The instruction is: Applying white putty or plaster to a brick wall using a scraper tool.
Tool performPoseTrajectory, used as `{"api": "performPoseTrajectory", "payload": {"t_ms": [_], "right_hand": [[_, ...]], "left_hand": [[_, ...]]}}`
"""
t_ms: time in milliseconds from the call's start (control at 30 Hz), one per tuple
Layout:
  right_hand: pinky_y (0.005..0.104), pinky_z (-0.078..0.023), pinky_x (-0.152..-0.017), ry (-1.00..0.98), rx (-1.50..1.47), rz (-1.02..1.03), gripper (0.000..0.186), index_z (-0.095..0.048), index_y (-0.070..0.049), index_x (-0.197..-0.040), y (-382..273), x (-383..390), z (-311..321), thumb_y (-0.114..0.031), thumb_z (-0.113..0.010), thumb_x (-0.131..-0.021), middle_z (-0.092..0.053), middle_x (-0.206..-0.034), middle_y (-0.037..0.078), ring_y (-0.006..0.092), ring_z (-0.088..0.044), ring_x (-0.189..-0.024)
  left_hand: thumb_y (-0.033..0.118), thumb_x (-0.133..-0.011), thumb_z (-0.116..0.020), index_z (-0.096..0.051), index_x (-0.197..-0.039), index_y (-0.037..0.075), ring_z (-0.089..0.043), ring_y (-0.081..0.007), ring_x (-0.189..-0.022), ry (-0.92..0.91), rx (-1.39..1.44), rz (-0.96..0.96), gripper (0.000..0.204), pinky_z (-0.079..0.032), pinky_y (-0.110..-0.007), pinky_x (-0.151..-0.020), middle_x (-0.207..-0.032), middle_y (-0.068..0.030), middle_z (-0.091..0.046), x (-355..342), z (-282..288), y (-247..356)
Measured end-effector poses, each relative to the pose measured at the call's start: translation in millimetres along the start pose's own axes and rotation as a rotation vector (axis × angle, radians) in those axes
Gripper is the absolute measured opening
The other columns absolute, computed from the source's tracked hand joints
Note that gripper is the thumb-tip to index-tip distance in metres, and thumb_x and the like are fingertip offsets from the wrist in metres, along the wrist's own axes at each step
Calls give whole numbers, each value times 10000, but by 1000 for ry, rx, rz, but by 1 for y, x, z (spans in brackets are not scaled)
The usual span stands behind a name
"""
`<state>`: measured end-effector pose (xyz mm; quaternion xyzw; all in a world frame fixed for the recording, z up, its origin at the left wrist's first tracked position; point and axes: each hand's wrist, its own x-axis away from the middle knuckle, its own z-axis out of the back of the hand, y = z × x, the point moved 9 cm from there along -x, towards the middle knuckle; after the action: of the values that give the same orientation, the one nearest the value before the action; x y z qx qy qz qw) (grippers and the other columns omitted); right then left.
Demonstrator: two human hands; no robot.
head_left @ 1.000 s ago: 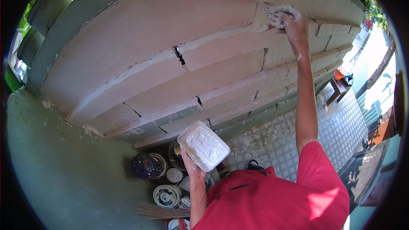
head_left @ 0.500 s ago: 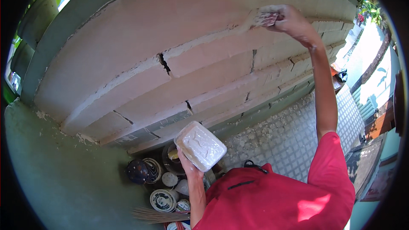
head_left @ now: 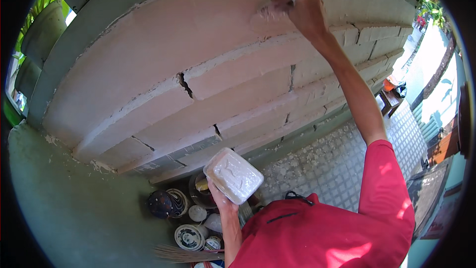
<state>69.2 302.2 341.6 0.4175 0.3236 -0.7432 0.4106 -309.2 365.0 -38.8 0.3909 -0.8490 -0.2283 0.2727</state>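
My left hand (head_left: 221, 197) grips a white rectangular tub (head_left: 234, 176) from its left side. Wet, glossy white paste or paint with a raised ridge fills the tub. Out at the far wall, my right hand (head_left: 308, 16) is closed around a flat, white-smeared hand tool (head_left: 273, 10). The tool lies against the upper band of the pinkish wall (head_left: 163, 25); blur hides whether it is a brush or a blade. Below that band, a whitish ledge runs across, with block courses and dark gaps (head_left: 185, 85) under it.
Several paint cans and buckets (head_left: 189, 237) crowd the corner at lower left, beside a dark speckled round object (head_left: 159, 204) and a bundle of thin sticks (head_left: 181, 254). A green wall (head_left: 74, 203) bounds the left. Patterned tile floor (head_left: 322, 161) lies right; planters (head_left: 44, 27) stand upper left.
My right hand has moved left and slightly up along the wall with the tool. The tub in my left hand has shifted down only slightly.
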Motion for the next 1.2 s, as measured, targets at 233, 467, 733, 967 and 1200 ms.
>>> {"api": "performPoseTrajectory", "payload": {"t_ms": [233,467,733,967,1200], "right_hand": [[484,-528,-619,-87,-125,136,151,-656,9,-748,-22,2,27,-141,-653,-758,-596,-682,273,433,-632,-681],[479,-514,-555,10,41,187,51,-617,6,-696,-56,6,7,-4,-572,-673,-579,-595,237,422,-626,-612],[461,-508,-513,-35,23,325,61,-621,-9,-724,-96,21,6,-14,-561,-711,-587,-590,218,390,-633,-585],[466,-521,-552,151,-19,250,68,-626,-12,-734,-116,4,32,-31,-569,-701,-612,-634,213,387,-649,-624],[477,-499,-502,-34,45,370,66,-637,-29,-723,-138,15,-17,-51,-587,-687,-610,-602,183,389,-626,-554]], "left_hand": [[473,-973,-370,-435,-1338,107,-567,-269,-1123,-25,7,12,521,-494,-422,-936,-1258,-82,-548,-4,-6,-4],[466,-978,-366,-438,-1334,105,-564,-263,-1126,-8,16,21,513,-497,-418,-929,-1273,-83,-539,4,-10,-10],[465,-978,-365,-453,-1317,100,-580,-257,-1098,20,19,-2,505,-504,-404,-916,-1247,-79,-554,9,3,-2],[463,-976,-352,-459,-1308,102,-579,-260,-1096,54,19,-21,502,-502,-413,-918,-1236,-80,-557,13,17,10],[467,-977,-343,-452,-1314,98,-570,-265,-1112,34,27,-12,511,-496,-415,-930,-1246,-84,-552,13,23,14]]}}
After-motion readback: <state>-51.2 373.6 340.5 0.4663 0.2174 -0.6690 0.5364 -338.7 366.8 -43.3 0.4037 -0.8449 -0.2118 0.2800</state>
